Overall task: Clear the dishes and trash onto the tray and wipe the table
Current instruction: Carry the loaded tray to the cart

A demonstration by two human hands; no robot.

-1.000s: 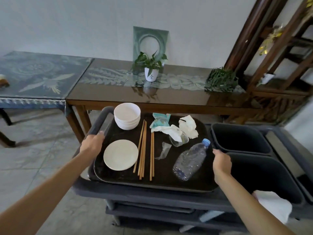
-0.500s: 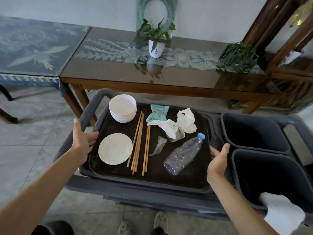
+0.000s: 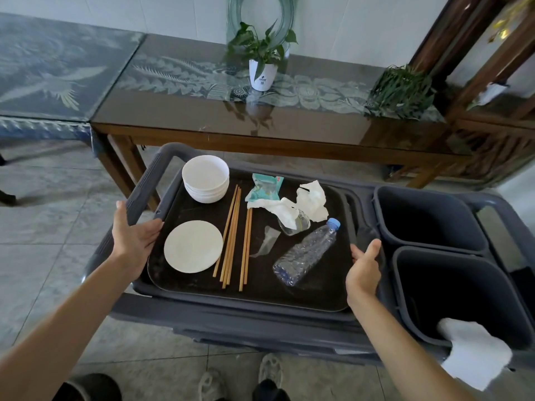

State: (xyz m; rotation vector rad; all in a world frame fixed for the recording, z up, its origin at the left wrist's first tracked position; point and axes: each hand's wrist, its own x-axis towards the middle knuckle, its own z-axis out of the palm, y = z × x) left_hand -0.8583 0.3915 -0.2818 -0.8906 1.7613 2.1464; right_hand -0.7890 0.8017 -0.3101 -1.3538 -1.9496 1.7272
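A black tray [image 3: 289,293] rests on top of a grey cart [image 3: 150,180]. On it are stacked white bowls [image 3: 205,178], a white plate [image 3: 192,246], several wooden chopsticks [image 3: 231,235], a crushed plastic bottle [image 3: 307,251], crumpled tissue [image 3: 312,198], a teal wrapper [image 3: 265,188] and a clear cup [image 3: 295,224]. My left hand [image 3: 133,235] is at the tray's left rim, fingers spread, holding nothing. My right hand [image 3: 363,270] is at the right rim, thumb raised and fingers apart.
Two dark grey bins [image 3: 428,218] [image 3: 463,296] sit in the cart to the right; a white cloth [image 3: 474,351] hangs over the nearer bin's rim. Behind the cart stands a glass-topped wooden table [image 3: 260,125] with a potted plant [image 3: 262,68] and a second plant [image 3: 402,88].
Both hands gripped the tray's sides a second ago; they have let go and their fingers have spread. The view has tilted down, so my shoes now show.
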